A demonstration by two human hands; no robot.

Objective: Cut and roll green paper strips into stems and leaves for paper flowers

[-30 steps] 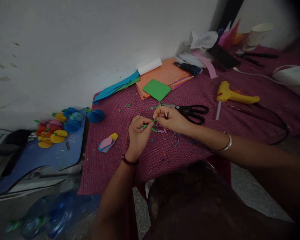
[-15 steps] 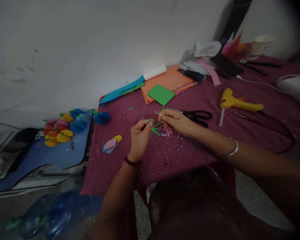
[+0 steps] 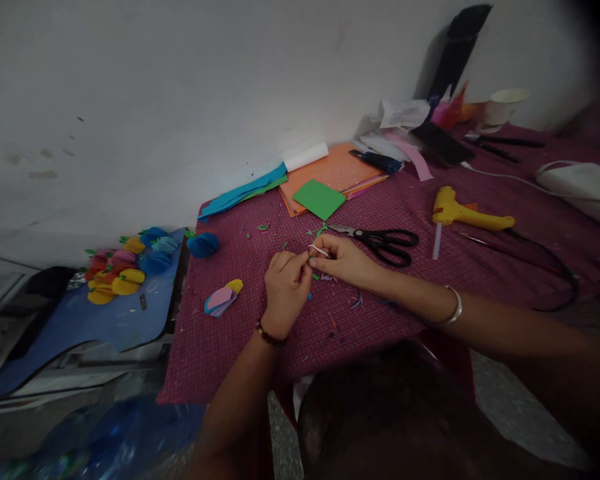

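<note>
My left hand (image 3: 286, 287) and my right hand (image 3: 344, 261) meet fingertip to fingertip over the red checked cloth. A thin white strip (image 3: 319, 251) is pinched in my right hand. My left thumb and forefinger are pressed together at the same spot; what they grip is too small to name. Under and around the fingers lie green and purple paper scraps (image 3: 326, 277). Black-handled scissors (image 3: 387, 241) rest just beyond my right hand, and a green paper square (image 3: 319, 199) lies behind both hands.
Orange sheets (image 3: 330, 170) and blue strips (image 3: 245, 190) lie along the wall. A yellow glue gun (image 3: 470, 212) with a cable is at right. Paper petals (image 3: 223, 299) and a blue paper ball (image 3: 203, 245) sit at left. Paper pieces (image 3: 115, 273) cover part of a blue board (image 3: 130, 320).
My hands have come together from slightly apart. The green piece at my left fingertips is now mostly hidden. The view has shifted slightly, showing more of the scissors.
</note>
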